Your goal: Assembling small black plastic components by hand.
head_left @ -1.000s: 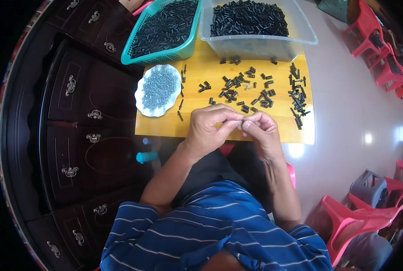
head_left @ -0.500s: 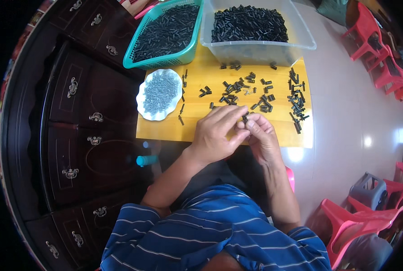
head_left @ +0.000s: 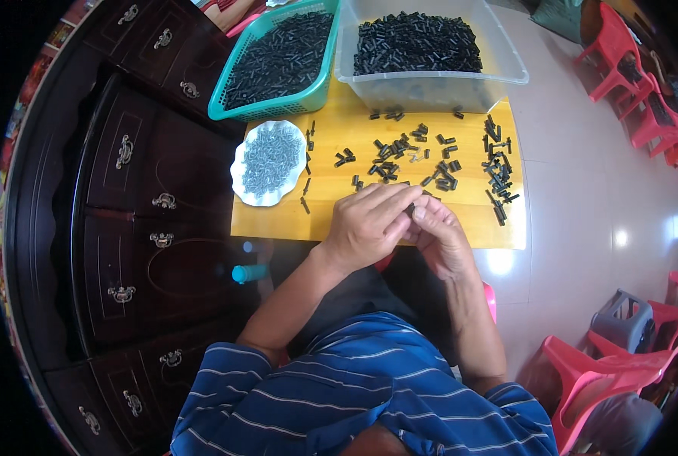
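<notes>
At the near edge of the yellow table point(head_left: 323, 220), my left hand point(head_left: 365, 224) and my right hand point(head_left: 441, 232) meet. Between their fingertips they pinch a small black cylindrical part point(head_left: 410, 208), mostly hidden by the fingers. Just beyond my hands lie loose short black tubes point(head_left: 388, 169), scattered in small groups. Longer black pieces with thin ends point(head_left: 500, 175) form a pile along the right edge. To the left, a scalloped white plate point(head_left: 238, 169) holds many small, shiny clear or silvery pieces, and a column of thin black pieces point(head_left: 307, 185) runs beside it.
A green perforated basket point(head_left: 320, 93) and a clear plastic bin point(head_left: 430, 87), both full of black parts, stand at the back. Dark wooden drawers point(head_left: 126, 251) line the left. Red plastic chairs point(head_left: 612, 372) and a grey stool point(head_left: 624, 319) are on the right. Another person's arm point(head_left: 228, 14) shows at top left.
My fingers have closed in slightly around the small black part, which shows less now. The view has shifted a little; the table's contents look the same.
</notes>
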